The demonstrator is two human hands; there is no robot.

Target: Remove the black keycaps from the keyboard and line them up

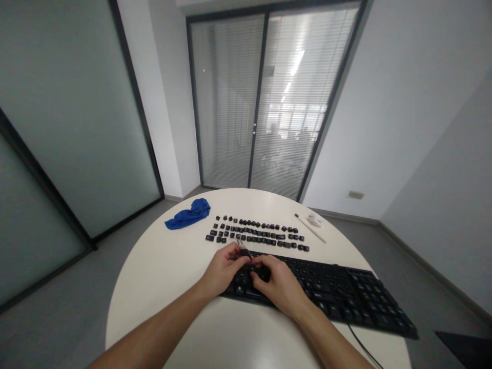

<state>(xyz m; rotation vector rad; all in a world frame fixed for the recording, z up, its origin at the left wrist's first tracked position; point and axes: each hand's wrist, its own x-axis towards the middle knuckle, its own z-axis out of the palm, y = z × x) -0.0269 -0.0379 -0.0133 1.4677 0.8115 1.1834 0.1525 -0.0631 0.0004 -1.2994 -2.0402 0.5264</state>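
Note:
A black keyboard [326,287] lies across the front of the round table, its upper left part bare of keycaps. Over that end, my left hand [225,265] is closed, with thumb and forefinger pinching a small black tool with thin pale wires, which looks like a keycap puller [245,252]. My right hand [279,282] is bent over the keyboard beside it, its fingertips close to the left ones. What the right fingers grip, if anything, is hidden. Beyond the hands, loose black keycaps [265,233] lie in several rows.
A crumpled blue cloth [190,214] lies at the table's [165,266] far left. At the far right are a thin brush [310,228] and a small white crumpled item [315,220]. A black cable [363,346] runs off the near edge. Glass partitions and walls surround the table.

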